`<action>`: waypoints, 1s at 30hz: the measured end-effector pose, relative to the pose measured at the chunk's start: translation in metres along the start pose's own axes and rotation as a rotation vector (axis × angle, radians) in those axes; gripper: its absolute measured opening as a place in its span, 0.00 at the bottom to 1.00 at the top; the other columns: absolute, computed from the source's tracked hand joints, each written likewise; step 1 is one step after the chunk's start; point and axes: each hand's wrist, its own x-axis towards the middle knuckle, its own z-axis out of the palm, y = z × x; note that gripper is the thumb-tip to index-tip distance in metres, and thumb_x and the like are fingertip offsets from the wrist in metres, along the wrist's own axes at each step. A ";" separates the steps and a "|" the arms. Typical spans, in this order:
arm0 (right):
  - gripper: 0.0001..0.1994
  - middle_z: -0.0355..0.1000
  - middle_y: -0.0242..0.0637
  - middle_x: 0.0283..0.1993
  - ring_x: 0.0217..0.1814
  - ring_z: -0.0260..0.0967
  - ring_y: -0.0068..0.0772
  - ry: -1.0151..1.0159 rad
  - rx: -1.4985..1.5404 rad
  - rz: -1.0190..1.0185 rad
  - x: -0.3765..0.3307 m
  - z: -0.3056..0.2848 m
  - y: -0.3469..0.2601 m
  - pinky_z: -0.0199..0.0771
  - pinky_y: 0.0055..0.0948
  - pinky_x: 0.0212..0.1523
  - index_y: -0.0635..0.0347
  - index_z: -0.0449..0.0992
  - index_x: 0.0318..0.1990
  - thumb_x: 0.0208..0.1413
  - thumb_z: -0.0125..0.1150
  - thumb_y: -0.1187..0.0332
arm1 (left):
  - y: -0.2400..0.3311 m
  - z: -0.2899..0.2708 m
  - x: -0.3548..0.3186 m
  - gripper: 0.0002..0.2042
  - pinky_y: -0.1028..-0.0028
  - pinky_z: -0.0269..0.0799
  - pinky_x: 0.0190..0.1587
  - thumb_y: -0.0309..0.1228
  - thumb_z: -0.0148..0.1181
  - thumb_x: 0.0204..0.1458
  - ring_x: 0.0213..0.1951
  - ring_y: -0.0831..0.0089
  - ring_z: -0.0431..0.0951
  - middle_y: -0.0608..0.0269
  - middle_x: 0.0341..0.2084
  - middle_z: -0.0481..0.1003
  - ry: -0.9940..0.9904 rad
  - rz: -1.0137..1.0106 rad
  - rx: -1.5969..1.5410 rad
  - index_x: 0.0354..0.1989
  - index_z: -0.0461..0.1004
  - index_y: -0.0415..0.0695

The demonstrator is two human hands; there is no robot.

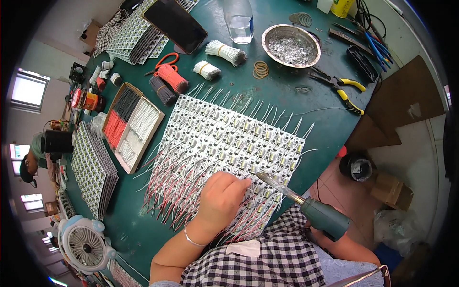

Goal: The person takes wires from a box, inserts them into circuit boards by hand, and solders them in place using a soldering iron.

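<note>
A panel of small circuit boards lies in front of me, with white wires sticking out along its far edge and red and white wires along its near side. My left hand rests over the panel's near part, thumb and finger pinched on what looks like a thin white wire. From the right comes a soldering iron with a dark green handle, its tip touching or just above the boards close to my left fingertips. My right hand grips that iron and is mostly hidden behind the handle.
Left of the panel stands a wire tray with black, red and white wires. Beyond are wire bundles, orange-handled scissors, a phone, a bottle, a metal bowl and yellow-handled pliers. Stacked panels and a fan sit left.
</note>
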 end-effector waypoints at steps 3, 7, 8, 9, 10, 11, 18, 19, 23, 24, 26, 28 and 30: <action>0.15 0.73 0.38 0.38 0.39 0.72 0.38 -0.024 0.200 0.133 0.008 0.001 -0.009 0.72 0.29 0.38 0.61 0.74 0.41 0.42 0.60 0.74 | -0.002 0.000 0.000 0.10 0.69 0.66 0.29 0.18 0.60 0.37 0.25 0.66 0.69 0.63 0.21 0.68 -0.015 -0.027 -0.015 0.31 0.76 0.42; 0.15 0.73 0.37 0.38 0.39 0.72 0.37 -0.055 0.061 0.054 0.008 0.001 -0.001 0.72 0.27 0.38 0.60 0.74 0.42 0.42 0.61 0.74 | -0.001 -0.002 0.003 0.10 0.69 0.66 0.30 0.18 0.60 0.37 0.26 0.65 0.69 0.63 0.21 0.68 -0.054 -0.054 -0.025 0.31 0.76 0.42; 0.13 0.73 0.37 0.35 0.35 0.73 0.33 -0.050 0.072 0.026 0.010 0.002 -0.001 0.72 0.27 0.35 0.63 0.73 0.41 0.46 0.60 0.73 | 0.000 -0.002 0.004 0.10 0.69 0.66 0.30 0.18 0.60 0.37 0.26 0.65 0.69 0.63 0.21 0.68 -0.067 -0.062 -0.031 0.31 0.76 0.42; 0.11 0.72 0.38 0.31 0.30 0.73 0.30 -0.046 0.083 -0.004 0.012 0.003 -0.001 0.72 0.26 0.31 0.66 0.73 0.41 0.49 0.59 0.73 | 0.000 -0.003 0.004 0.10 0.69 0.66 0.30 0.18 0.60 0.37 0.26 0.65 0.69 0.63 0.21 0.68 -0.066 -0.063 -0.029 0.31 0.76 0.42; 0.11 0.72 0.38 0.31 0.30 0.73 0.30 -0.048 0.083 -0.005 0.012 0.004 0.001 0.72 0.26 0.31 0.66 0.73 0.41 0.49 0.59 0.73 | 0.000 -0.004 0.004 0.10 0.69 0.66 0.30 0.18 0.60 0.37 0.26 0.65 0.69 0.63 0.21 0.68 -0.068 -0.067 -0.030 0.31 0.75 0.42; 0.11 0.72 0.38 0.32 0.31 0.73 0.31 -0.013 0.013 -0.066 0.011 0.006 0.004 0.71 0.27 0.31 0.65 0.73 0.41 0.49 0.59 0.72 | 0.001 -0.004 0.004 0.10 0.68 0.66 0.30 0.17 0.60 0.37 0.27 0.65 0.69 0.63 0.21 0.68 -0.070 -0.071 -0.031 0.31 0.75 0.42; 0.15 0.76 0.36 0.30 0.30 0.75 0.30 -0.110 -0.260 -0.150 0.018 0.006 0.012 0.74 0.23 0.30 0.64 0.75 0.42 0.44 0.63 0.71 | 0.003 -0.002 0.008 0.09 0.69 0.66 0.27 0.17 0.64 0.35 0.24 0.64 0.70 0.62 0.20 0.70 -0.047 -0.094 -0.029 0.27 0.76 0.42; 0.15 0.76 0.36 0.30 0.30 0.75 0.30 -0.112 -0.260 -0.156 0.018 0.008 0.013 0.74 0.23 0.30 0.64 0.75 0.42 0.44 0.63 0.71 | 0.003 -0.003 0.008 0.09 0.69 0.66 0.27 0.17 0.64 0.35 0.24 0.64 0.70 0.62 0.20 0.70 -0.043 -0.095 -0.026 0.27 0.76 0.42; 0.15 0.76 0.36 0.32 0.31 0.74 0.28 -0.095 0.081 0.096 0.004 0.003 0.021 0.75 0.24 0.33 0.66 0.73 0.44 0.48 0.61 0.70 | 0.004 -0.002 0.006 0.08 0.68 0.67 0.28 0.18 0.63 0.35 0.25 0.63 0.71 0.62 0.19 0.70 -0.031 -0.110 -0.021 0.26 0.76 0.42; 0.15 0.75 0.35 0.33 0.32 0.74 0.28 -0.151 0.210 0.258 0.002 -0.001 0.021 0.75 0.24 0.34 0.66 0.72 0.45 0.49 0.60 0.71 | 0.004 -0.001 0.006 0.08 0.68 0.67 0.28 0.18 0.63 0.36 0.25 0.63 0.71 0.61 0.19 0.70 -0.031 -0.109 -0.030 0.26 0.76 0.42; 0.15 0.75 0.36 0.35 0.33 0.74 0.28 -0.045 0.091 0.140 0.005 0.003 0.013 0.75 0.24 0.35 0.66 0.71 0.46 0.50 0.59 0.72 | 0.003 -0.001 0.004 0.08 0.68 0.67 0.29 0.18 0.62 0.37 0.26 0.63 0.70 0.61 0.19 0.69 -0.042 -0.093 -0.017 0.27 0.75 0.42; 0.14 0.74 0.37 0.38 0.36 0.74 0.28 0.075 -0.045 0.025 0.001 0.001 0.016 0.75 0.25 0.37 0.68 0.70 0.46 0.51 0.57 0.75 | 0.003 -0.001 0.004 0.08 0.67 0.67 0.29 0.18 0.61 0.38 0.26 0.63 0.69 0.61 0.20 0.68 -0.050 -0.079 -0.008 0.28 0.74 0.42; 0.13 0.74 0.37 0.38 0.36 0.74 0.28 0.053 -0.116 -0.060 0.002 -0.007 0.020 0.75 0.25 0.37 0.67 0.71 0.45 0.50 0.57 0.74 | 0.005 -0.001 0.004 0.08 0.68 0.67 0.29 0.19 0.63 0.36 0.26 0.64 0.71 0.62 0.20 0.71 -0.034 -0.111 -0.009 0.26 0.76 0.43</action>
